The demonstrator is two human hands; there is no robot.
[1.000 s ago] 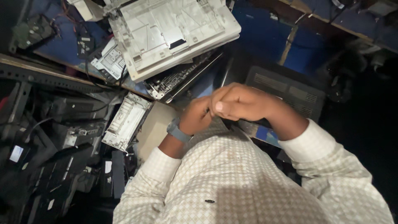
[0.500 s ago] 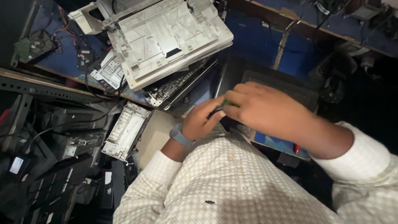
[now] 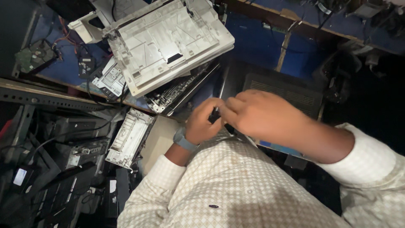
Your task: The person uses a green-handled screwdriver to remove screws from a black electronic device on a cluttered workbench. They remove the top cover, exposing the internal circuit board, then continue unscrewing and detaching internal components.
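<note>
Both hands are meeting just above the person's chest, over the near edge of a dark laptop (image 3: 283, 90) lying on the blue desk (image 3: 257, 46). The left hand (image 3: 205, 122) is curling its fingers around a small dark part (image 3: 216, 116), and the right hand (image 3: 263, 116) is pinching at the same part from the other side; both grips look clenched on it, though the part is mostly hidden and too blurred to name. A blue watch (image 3: 184, 139) is sitting on the left wrist. Well apart, at the upper left, a white printer shell (image 3: 168, 42) is resting over a black unit (image 3: 181, 90). The step in hand seems to be working the small part loose or together between the fingertips. Any further move is calling for a steady two-handed pinch held close over the laptop.
</note>
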